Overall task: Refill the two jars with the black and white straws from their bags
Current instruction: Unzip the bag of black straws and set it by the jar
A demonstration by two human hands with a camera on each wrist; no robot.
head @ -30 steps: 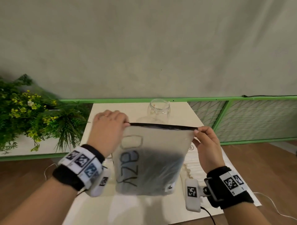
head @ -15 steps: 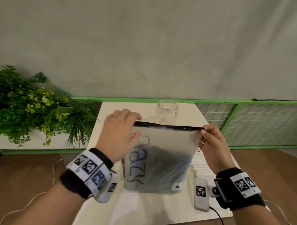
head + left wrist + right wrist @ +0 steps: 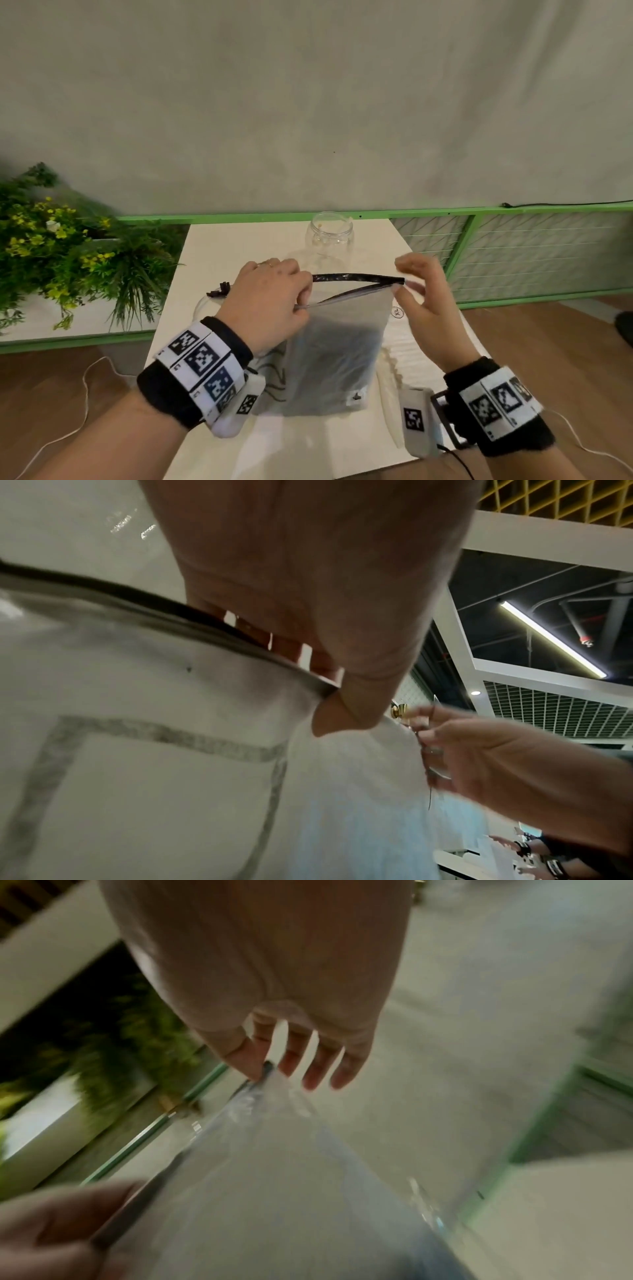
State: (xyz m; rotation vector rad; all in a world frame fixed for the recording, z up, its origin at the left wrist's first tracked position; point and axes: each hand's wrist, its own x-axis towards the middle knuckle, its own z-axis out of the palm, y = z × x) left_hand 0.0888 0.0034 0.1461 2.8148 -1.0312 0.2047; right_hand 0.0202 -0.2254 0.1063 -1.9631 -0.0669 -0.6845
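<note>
Grey wall [image 3: 308, 102] behind; wood floor [image 3: 548, 342]; white table [image 3: 239, 246]; green railing [image 3: 513, 209]; planter greenery [image 3: 51, 246] left.

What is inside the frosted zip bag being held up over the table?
Through the frosted bag a dark mass shows, filling its lower part, presumably the black straws. Single straws cannot be made out through the plastic. The top seal is parted at the left hand.

bag [image 3: 337, 356] on table [image 3: 219, 260], jar [image 3: 329, 238] behind (plant [image 3: 58, 253] left)
</note>
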